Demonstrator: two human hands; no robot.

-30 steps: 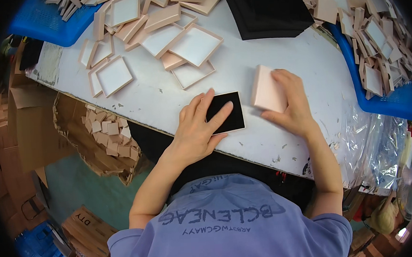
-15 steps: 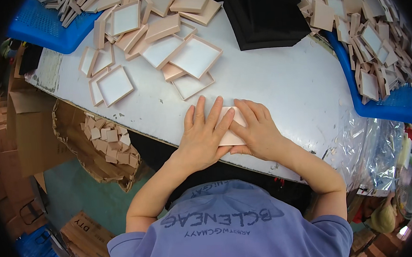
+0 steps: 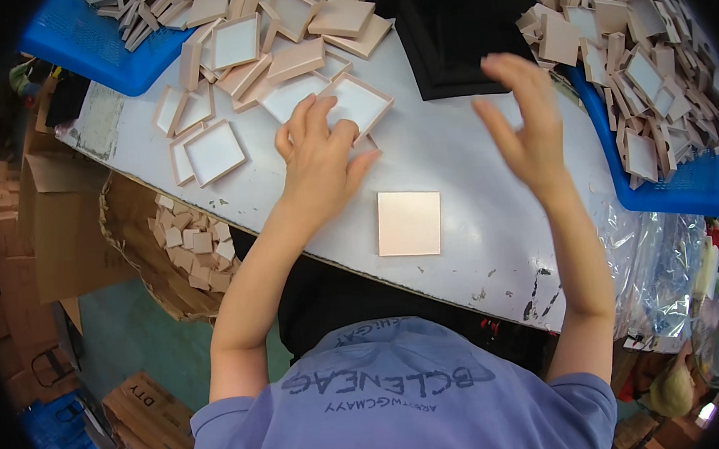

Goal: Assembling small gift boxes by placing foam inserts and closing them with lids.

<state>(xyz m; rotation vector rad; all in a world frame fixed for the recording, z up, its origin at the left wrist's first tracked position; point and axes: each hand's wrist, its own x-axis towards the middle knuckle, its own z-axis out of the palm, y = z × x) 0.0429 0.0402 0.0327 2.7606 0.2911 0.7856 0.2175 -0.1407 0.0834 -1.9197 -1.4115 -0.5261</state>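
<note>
Pink, the square box point(image 3: 409, 223) sits on the counter point(image 3: 497, 223) near its edge, open room rightward, left hand point(image 3: 318, 162) with fingers bent over shallow trays point(image 3: 366, 99), grip unclear, right hand point(image 3: 531, 133) with fingers spread, blue baskets point(image 3: 119, 66) holding heaped trays.

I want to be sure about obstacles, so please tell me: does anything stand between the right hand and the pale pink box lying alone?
Nothing visible stands between the right hand and the pale pink box; only white tabletop shows there. The open trays by the left hand lie outside this gap.
</note>
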